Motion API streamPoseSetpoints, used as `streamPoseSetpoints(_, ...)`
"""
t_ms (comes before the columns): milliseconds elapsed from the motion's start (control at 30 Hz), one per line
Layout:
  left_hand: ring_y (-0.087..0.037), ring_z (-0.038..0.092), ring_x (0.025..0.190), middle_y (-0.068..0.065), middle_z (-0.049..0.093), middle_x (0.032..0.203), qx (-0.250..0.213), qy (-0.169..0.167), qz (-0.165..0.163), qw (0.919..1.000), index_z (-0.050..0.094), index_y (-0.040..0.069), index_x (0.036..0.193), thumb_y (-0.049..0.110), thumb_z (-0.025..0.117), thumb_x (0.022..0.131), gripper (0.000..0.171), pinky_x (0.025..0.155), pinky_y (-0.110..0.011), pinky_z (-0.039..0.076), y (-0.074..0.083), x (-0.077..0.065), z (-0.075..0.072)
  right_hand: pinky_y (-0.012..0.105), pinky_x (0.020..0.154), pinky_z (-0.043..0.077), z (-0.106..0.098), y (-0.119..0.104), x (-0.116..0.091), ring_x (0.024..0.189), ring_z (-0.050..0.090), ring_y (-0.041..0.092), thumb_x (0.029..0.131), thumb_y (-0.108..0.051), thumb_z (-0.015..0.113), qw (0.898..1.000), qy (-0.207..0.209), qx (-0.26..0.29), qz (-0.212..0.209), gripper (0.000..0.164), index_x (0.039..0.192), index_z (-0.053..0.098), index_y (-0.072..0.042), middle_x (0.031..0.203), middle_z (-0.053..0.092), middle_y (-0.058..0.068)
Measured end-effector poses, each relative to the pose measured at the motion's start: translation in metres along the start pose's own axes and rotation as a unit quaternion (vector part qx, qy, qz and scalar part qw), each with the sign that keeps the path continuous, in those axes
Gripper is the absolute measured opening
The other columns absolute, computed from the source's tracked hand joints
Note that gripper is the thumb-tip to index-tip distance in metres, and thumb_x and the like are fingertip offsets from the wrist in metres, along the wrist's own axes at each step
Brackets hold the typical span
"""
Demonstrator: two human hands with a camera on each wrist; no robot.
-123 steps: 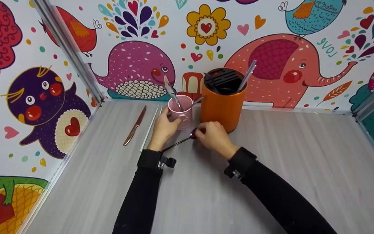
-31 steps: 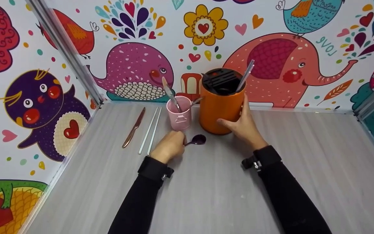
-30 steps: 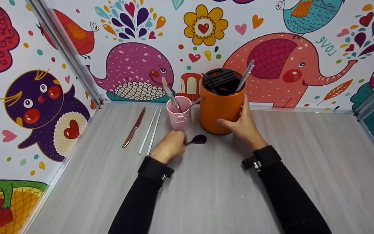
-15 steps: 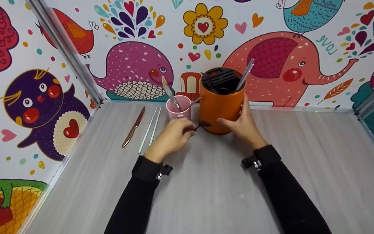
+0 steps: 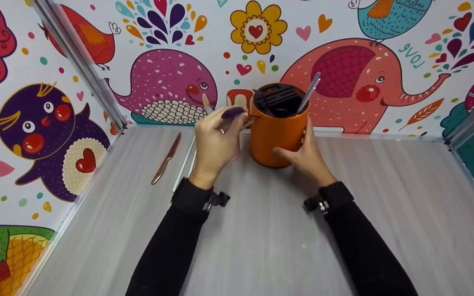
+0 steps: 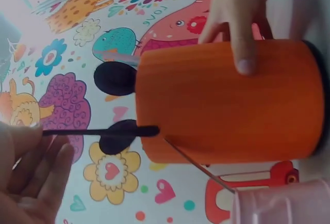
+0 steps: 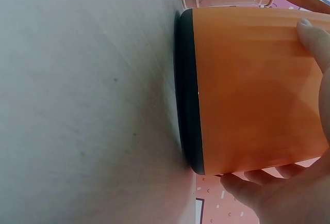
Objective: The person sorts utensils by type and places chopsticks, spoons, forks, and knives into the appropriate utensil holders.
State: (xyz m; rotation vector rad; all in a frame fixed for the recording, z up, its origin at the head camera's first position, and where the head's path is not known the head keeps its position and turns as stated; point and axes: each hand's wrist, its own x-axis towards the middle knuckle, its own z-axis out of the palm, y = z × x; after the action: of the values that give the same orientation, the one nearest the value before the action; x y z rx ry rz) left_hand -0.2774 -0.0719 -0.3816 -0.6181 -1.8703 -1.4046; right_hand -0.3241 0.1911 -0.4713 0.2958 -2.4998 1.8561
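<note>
My left hand (image 5: 217, 144) pinches a dark purple spoon (image 5: 233, 112) near its bowl, raised beside the rim of an orange utensil holder (image 5: 277, 139). In the left wrist view the spoon's slim handle (image 6: 98, 131) points at the holder, its end overlapping the orange side. My right hand (image 5: 309, 154) grips the holder from the right, thumb on the front and fingers round behind. The holder stands upright and has a black slotted top (image 5: 280, 98). A pink cup (image 6: 283, 206) stands left of it, mostly hidden behind my left hand in the head view.
A copper-coloured knife (image 5: 166, 160) and white chopsticks (image 5: 184, 166) lie on the table at left; my left hand partly covers the chopsticks. Clear sticks (image 5: 311, 90) rise from the holder. A thin metal utensil (image 6: 201, 166) leans out of the cup. Patterned walls close off the back and sides.
The left hand has lifted the spoon off the table, turned it and brought it up beside the holder's rim. The right hand moved from the spoon to the holder and has stayed there.
</note>
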Motion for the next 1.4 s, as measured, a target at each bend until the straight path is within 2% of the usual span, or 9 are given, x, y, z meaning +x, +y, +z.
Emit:
streamPoseSetpoints(133,-0.016,0.084,0.103,-0.012,0.085,0.11,-0.022,0.026,0.005,0.9994,0.085,0.002,0.118,0.017,0.082,0.102,0.022,0.093,-0.033,0.068,0.007,0.012,0.007,0.053,0.14,0.026,0.001,0.001,0.001,0.162,0.039,0.024,0.09,-0.032,0.095,1.0,-0.001,-0.001,-0.003,0.132,0.178,-0.003,-0.026,0.18,0.029,0.002)
streamPoseSetpoints(433,-0.016,0.084,0.097,-0.01,0.084,0.111,-0.068,0.029,0.014,0.9972,0.085,0.001,0.116,0.015,0.081,0.102,0.02,0.089,-0.033,0.069,0.009,0.019,0.019,0.053,0.138,0.032,0.002,0.0,0.001,0.154,0.048,0.022,0.091,-0.029,0.094,0.999,-0.012,0.01,-0.03,0.126,0.177,0.002,-0.028,0.17,0.043,-0.001)
streamPoseSetpoints(500,-0.016,0.084,0.099,-0.009,0.085,0.112,-0.072,0.024,0.01,0.997,0.085,0.002,0.116,0.016,0.081,0.102,0.02,0.106,-0.029,0.062,0.007,0.019,0.024,0.053,0.138,0.032,0.002,0.0,0.0,0.155,0.048,0.022,0.091,-0.03,0.093,0.999,-0.013,0.009,-0.029,0.125,0.177,0.002,-0.028,0.171,0.043,-0.001)
streamPoseSetpoints(567,-0.016,0.084,0.103,-0.01,0.085,0.113,-0.077,0.016,0.0,0.9969,0.085,0.001,0.116,0.015,0.081,0.102,0.021,0.109,-0.028,0.06,0.004,0.018,0.028,0.053,0.138,0.032,0.002,0.001,0.0,0.155,0.048,0.023,0.092,-0.03,0.093,0.999,-0.014,0.005,-0.031,0.125,0.177,0.002,-0.028,0.172,0.042,0.0)
streamPoseSetpoints(667,-0.014,0.083,0.102,-0.009,0.085,0.112,-0.051,0.002,-0.015,0.9986,0.086,0.003,0.117,0.018,0.081,0.102,0.022,0.109,-0.025,0.059,-0.001,0.018,0.036,0.053,0.138,0.032,0.002,0.002,-0.001,0.155,0.049,0.023,0.092,-0.03,0.093,0.999,-0.012,0.004,-0.038,0.123,0.177,0.004,-0.027,0.172,0.042,0.001)
streamPoseSetpoints(733,-0.016,0.082,0.105,-0.01,0.084,0.113,-0.031,-0.016,-0.027,0.999,0.085,0.003,0.121,0.02,0.08,0.103,0.024,0.096,-0.027,0.066,-0.005,0.018,0.04,0.054,0.138,0.032,0.002,0.003,-0.001,0.154,0.05,0.024,0.092,-0.029,0.093,0.999,-0.007,0.005,-0.046,0.123,0.177,0.004,-0.027,0.171,0.043,0.002)
streamPoseSetpoints(833,-0.019,0.081,0.108,-0.01,0.084,0.117,0.005,-0.048,-0.046,0.9978,0.084,0.004,0.124,0.022,0.077,0.105,0.027,0.098,-0.025,0.065,-0.01,0.019,0.046,0.054,0.137,0.033,0.004,0.003,0.0,0.153,0.05,0.025,0.091,-0.027,0.094,0.998,0.001,0.01,-0.06,0.123,0.177,0.006,-0.026,0.171,0.044,0.003)
streamPoseSetpoints(1100,-0.02,0.078,0.11,-0.009,0.082,0.118,0.064,-0.131,-0.104,0.9838,0.083,0.006,0.122,0.021,0.073,0.108,0.023,0.103,-0.026,0.063,-0.022,0.025,0.058,0.057,0.137,0.032,0.006,0.005,0.0,0.154,0.049,0.031,0.09,-0.021,0.094,0.997,0.009,0.015,-0.071,0.124,0.178,0.006,-0.023,0.173,0.042,0.007)
streamPoseSetpoints(1400,-0.02,0.06,0.099,-0.008,0.064,0.104,0.16,-0.13,-0.125,0.9705,0.085,0.006,0.116,0.026,0.075,0.106,0.024,0.081,-0.028,0.052,-0.022,0.025,0.066,0.057,0.136,0.032,0.006,0.006,0.0,0.152,0.049,0.031,0.09,-0.019,0.094,0.998,0.011,0.015,-0.063,0.123,0.177,0.007,-0.021,0.171,0.041,0.009)
